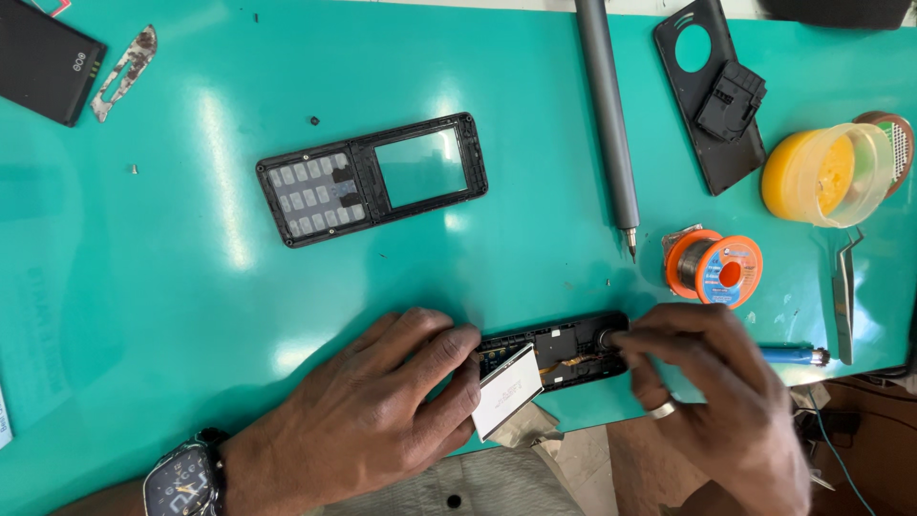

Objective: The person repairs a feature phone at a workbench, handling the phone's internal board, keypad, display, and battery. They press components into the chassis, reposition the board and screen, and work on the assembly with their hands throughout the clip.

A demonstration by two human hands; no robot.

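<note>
At the near edge of the green desk [143, 287] we see the left hand [382, 401] with fingers closed on the small white screen [506, 390] of the opened phone body [559, 349], the right hand [712, 392] pinching its far end.

Teal mat [191, 287] carries keypad frame [373, 179], grey driver [607, 115], solder spool [716, 267], tweezers [843, 291] (right edge), battery [43, 62].

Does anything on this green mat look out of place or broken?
Yes: the phone body between the left hand and right hand lies open, its small screen tilted out, and its front frame lies apart.
</note>
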